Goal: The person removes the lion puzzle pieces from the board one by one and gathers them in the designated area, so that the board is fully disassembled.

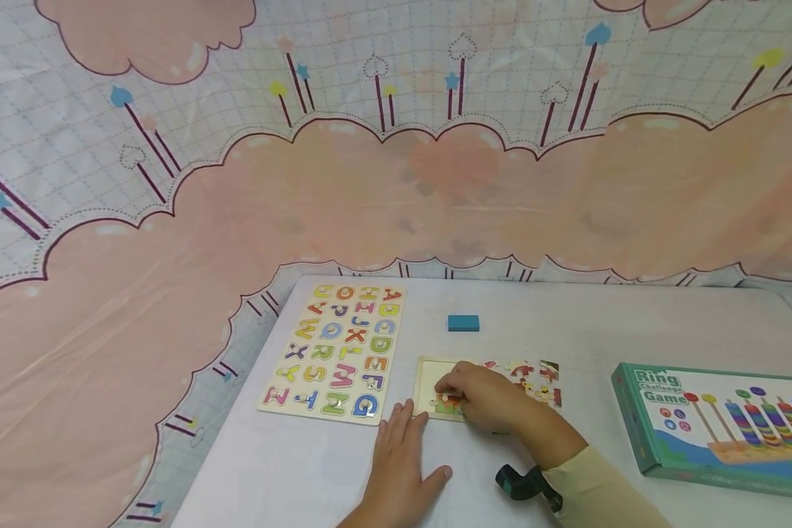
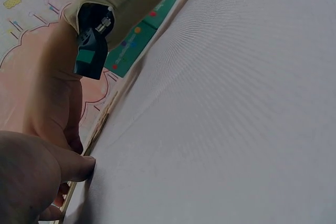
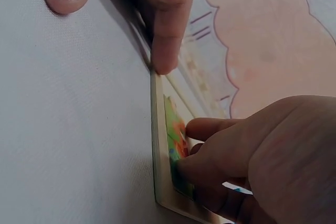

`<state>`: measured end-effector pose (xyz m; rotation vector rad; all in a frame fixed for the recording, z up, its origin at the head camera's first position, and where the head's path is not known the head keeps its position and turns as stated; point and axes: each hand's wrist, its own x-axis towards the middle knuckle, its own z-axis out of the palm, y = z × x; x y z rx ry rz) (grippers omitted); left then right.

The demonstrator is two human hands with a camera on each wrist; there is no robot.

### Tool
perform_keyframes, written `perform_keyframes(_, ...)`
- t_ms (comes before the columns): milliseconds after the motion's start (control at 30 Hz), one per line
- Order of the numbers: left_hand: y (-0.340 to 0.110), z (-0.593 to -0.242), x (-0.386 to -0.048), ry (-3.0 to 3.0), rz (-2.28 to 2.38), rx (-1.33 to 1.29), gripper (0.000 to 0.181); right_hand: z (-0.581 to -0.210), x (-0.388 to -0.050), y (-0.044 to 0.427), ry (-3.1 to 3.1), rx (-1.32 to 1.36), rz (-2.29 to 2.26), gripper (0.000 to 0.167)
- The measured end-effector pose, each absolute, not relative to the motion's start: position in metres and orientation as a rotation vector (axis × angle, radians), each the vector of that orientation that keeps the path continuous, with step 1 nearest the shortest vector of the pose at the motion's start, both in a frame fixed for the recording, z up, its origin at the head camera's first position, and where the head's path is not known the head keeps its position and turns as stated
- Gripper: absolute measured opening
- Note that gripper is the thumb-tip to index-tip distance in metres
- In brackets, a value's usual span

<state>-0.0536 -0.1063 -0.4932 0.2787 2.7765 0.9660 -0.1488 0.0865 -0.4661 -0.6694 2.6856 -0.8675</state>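
Note:
A shallow wooden puzzle tray (image 1: 425, 370) lies in the middle of the table. Colourful jigsaw pieces (image 1: 549, 372) cover its right part, while bare wood shows at the left. My right hand (image 1: 491, 400) reaches over the tray, and its thumb and fingers pinch a green and orange puzzle piece (image 3: 176, 129) low inside the frame. The palm and fingers hide part of the pieces. My left hand (image 1: 399, 466) rests on the table with fingers extended; in the right wrist view one fingertip (image 3: 165, 61) touches the tray's corner.
Left of the tray lies an alphabet board (image 1: 333, 356) with coloured letters. A small blue block (image 1: 463, 323) sits behind the tray. To the right stands a green Ring Challenge Game box (image 1: 719, 425). A black wrist device (image 1: 528, 484) is on the right wrist.

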Motion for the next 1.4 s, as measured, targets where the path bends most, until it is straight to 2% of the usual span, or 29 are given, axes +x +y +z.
perform_keyframes(600, -0.1058, -0.4938, -0.0527, 2.778, 0.981, 0.292, 0.084, -0.4678, -0.1444, 0.0830, 2.717, -0.622, -0.896, 0.032)
perform_keyframes(1167, -0.1062, -0.4926, -0.0530, 2.766, 0.979, 0.286, 0.084, -0.4709, -0.1469, 0.0833, 2.718, -0.658, -0.898, 0.043)
perform_keyframes(1300, -0.1065, -0.4929, -0.0526, 2.769, 0.983, 0.288, 0.083, -0.4717, -0.1457, 0.0862, 2.731, -0.725, -0.919, 0.039)
perform_keyframes(1400, -0.1061, -0.4929, -0.0517, 2.779, 0.982, 0.293, 0.082, -0.4716, -0.1444, 0.0890, 2.729, -0.787, -0.955, 0.030)
